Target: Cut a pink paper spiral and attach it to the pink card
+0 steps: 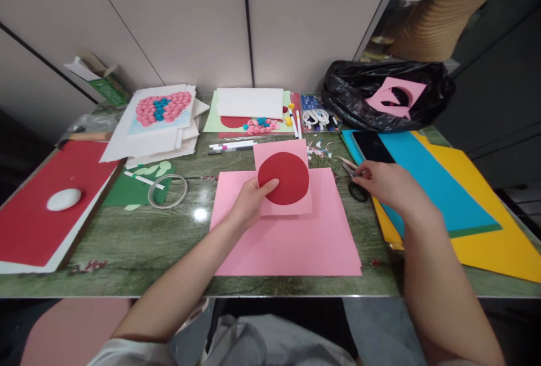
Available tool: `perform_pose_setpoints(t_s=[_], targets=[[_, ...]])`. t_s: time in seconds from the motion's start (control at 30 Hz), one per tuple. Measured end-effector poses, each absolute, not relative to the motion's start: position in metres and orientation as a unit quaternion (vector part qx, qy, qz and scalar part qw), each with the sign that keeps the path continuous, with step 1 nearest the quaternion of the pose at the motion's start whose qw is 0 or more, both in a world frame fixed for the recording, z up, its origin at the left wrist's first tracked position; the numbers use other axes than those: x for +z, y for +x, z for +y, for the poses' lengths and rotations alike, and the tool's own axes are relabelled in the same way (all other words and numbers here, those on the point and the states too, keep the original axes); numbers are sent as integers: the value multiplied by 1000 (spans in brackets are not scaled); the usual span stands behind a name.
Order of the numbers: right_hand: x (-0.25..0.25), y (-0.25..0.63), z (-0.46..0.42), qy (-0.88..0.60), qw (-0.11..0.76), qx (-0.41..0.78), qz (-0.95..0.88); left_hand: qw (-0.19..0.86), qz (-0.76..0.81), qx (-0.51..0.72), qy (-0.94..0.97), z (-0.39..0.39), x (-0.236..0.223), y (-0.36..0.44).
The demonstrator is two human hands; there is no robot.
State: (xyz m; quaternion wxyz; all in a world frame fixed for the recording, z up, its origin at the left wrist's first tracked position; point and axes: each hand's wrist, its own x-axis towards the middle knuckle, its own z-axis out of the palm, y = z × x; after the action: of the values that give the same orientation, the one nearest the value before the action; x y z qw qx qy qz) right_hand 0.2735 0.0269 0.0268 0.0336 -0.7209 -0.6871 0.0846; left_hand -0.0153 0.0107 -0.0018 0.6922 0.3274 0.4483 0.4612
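My left hand (249, 202) pinches a pink paper square (302, 207) together with a red paper circle (287, 177) lying on its face, the thumb on top of the circle. They are held over a larger pink sheet (287, 248) on the table. To the right, my right hand (386, 183) has its fingers closed on the scissors (358, 191), whose black handle loop shows below the fingertips and whose blades point away to the left. A blue sheet (435, 197) lies beneath and beside this hand.
A phone (372, 146) rests on the blue sheet, over yellow paper (499, 231). Behind sits a black plastic bag (346, 96) holding pink scraps (399, 96). On the left are a tape roll (185, 191), green paper (118, 191) and a white oval object (64, 200) on red paper (34, 231).
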Motion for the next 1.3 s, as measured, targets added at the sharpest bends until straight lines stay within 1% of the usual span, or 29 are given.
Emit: perform_pose_setpoints(t_s=[0.07,0.2,0.33,0.4,0.47,0.57,0.63,0.7,0.77,0.8,0.83,0.87,0.9,1.0,1.17,1.3], targets=[[21,284,28,-727,-18,79,-682,691,448,468,322,13,-4,-17],[17,287,27,-740,-52,81,-666,689,446,480,309,16,-7,-20],[21,285,26,-778,-103,82,-614,691,443,482,306,17,-6,-21],[24,285,25,-784,-115,86,-605,692,443,481,305,16,-5,-21],[26,285,26,-784,-107,81,-607,689,445,484,305,16,-4,-21],[31,285,26,-774,-53,83,-626,685,446,488,305,15,-3,-21],[36,282,26,-755,11,130,-642,685,447,486,307,14,-3,-21],[41,273,25,-723,104,243,-639,686,449,483,307,14,-2,-21],[44,260,23,-654,241,393,-600,690,447,478,307,12,-1,-20],[44,251,22,-616,304,444,-575,695,444,474,309,11,-1,-19],[43,242,21,-587,360,466,-555,700,439,470,312,10,-1,-18],[41,233,20,-566,397,479,-541,703,434,465,316,8,0,-17],[38,224,19,-558,410,490,-529,706,430,462,322,7,0,-16],[27,204,18,-569,411,503,-505,703,422,459,342,2,1,-13],[18,192,13,-505,406,602,-467,707,414,449,358,-1,3,-9],[16,191,12,-530,420,582,-451,714,411,438,359,-2,5,-8]])
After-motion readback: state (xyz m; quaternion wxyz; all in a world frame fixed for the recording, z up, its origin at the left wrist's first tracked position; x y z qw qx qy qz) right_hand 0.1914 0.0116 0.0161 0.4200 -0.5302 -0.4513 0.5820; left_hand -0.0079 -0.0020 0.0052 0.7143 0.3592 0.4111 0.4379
